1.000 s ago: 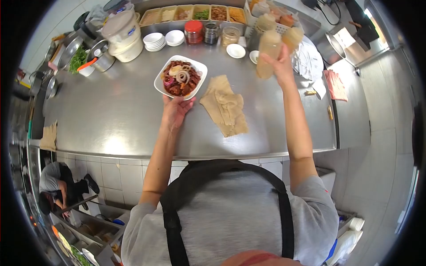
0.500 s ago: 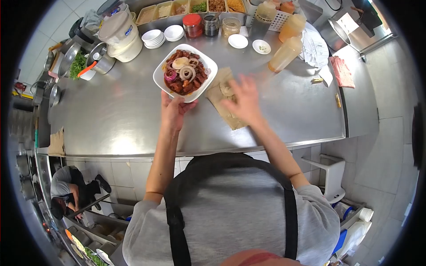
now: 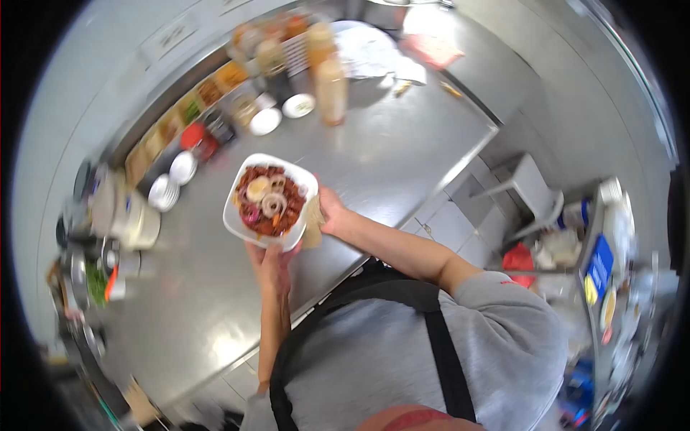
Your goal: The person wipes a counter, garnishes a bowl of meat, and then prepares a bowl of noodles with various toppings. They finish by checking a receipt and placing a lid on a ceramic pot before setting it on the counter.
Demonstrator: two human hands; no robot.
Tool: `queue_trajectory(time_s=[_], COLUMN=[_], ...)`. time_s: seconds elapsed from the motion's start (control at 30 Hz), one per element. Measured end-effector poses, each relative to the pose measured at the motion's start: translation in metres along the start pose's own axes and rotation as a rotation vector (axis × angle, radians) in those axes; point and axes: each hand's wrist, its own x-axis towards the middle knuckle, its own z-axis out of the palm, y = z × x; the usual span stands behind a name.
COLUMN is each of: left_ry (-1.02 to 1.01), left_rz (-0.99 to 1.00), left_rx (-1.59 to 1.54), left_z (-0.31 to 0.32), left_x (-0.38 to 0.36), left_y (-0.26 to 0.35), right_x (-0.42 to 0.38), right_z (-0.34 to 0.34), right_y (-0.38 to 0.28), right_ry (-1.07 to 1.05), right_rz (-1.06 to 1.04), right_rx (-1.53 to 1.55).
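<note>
A white squarish bowl (image 3: 307,184) is held above the steel counter by my left hand (image 3: 271,263), whose fingers are under its near edge. In it lies saucy, dark red chopped meat (image 3: 248,179), topped with onion rings (image 3: 274,205) and a pale round piece that looks like egg. My right hand (image 3: 330,210) is at the bowl's right side, closed on a folded brown cloth (image 3: 312,228). The cloth lies against or very near the bowl's outer wall; blur hides whether it touches. My right fingertips are partly hidden.
Small white dishes (image 3: 165,192), a red-lidded jar (image 3: 198,141) and a squeeze bottle (image 3: 332,92) stand along the back of the steel counter (image 3: 402,154). Topping trays (image 3: 190,109) line the wall. Tubs and pots are at left; a pale plastic chair (image 3: 528,190) stands at right.
My right hand has picked the brown cloth off the counter and brought it to the bowl's right side. The bowl remains in my left hand. The view has turned toward the right.
</note>
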Motion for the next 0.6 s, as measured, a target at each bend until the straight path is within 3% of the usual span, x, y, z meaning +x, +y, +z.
queue_trajectory(time_s=[0.1, 0.2, 0.23, 0.3, 0.4, 0.5, 0.53, 0.6], left_ry=[-0.100, -0.280, -0.342, -0.440, -0.532, -0.567, -0.610, -0.663], left_rz=[-0.143, -0.219, -0.259, -0.321, -0.310, -0.310, -0.317, -0.341], left_rx=[0.041, -0.006, -0.006, 0.010, -0.023, 0.029, 0.030, 0.039], left_z=[-0.002, 0.016, 0.019, 0.048, 0.107, 0.168, 0.183, 0.221], left_x=[0.003, 0.005, 0.006, 0.005, 0.004, 0.011, 0.013, 0.016], left_y=[0.019, 0.044, 0.047, 0.045, 0.022, -0.017, -0.030, -0.055], right_x=[0.020, -0.004, 0.007, -0.035, -0.110, -0.147, -0.168, -0.236], right_z=[-0.022, -0.002, -0.021, -0.024, -0.063, -0.112, -0.133, -0.165], right_y=[-0.029, -0.062, -0.074, -0.107, -0.107, -0.129, -0.138, -0.158], right_ry=[-0.265, -0.137, -0.052, 0.173, 0.219, 0.433, 0.588, 0.764], right_rz=[0.003, -0.229, -0.472, -0.684, -0.812, -0.978, -1.121, -1.178], right_rx=[-0.090, -0.311, -0.740, -1.923, -2.375, -2.284, -2.268, -1.995])
